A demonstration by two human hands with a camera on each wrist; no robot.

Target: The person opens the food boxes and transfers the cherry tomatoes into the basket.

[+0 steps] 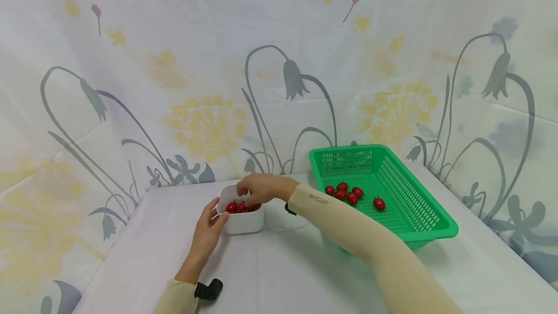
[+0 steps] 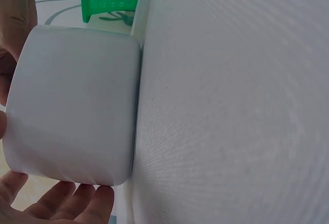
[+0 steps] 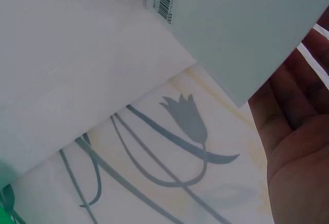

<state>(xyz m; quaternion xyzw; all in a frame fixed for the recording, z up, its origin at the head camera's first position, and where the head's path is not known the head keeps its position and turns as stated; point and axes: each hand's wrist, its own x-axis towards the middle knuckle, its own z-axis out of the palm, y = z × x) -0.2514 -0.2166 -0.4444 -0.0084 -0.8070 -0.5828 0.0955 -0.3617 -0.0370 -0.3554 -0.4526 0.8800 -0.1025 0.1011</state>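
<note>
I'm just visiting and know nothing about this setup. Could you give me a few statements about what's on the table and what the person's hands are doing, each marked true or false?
1. Red tomatoes lie in the green basket. True.
2. The left hand grips the white container. True.
3. The right hand is inside the green basket. False: it is at the white container's open top.
4. The white container is empty. False: more tomatoes are in it.
5. A clear lid-like piece lies on the table between the white container and the green basket. True.
6. The green basket has solid walls. False: its walls are full of small openings.
</note>
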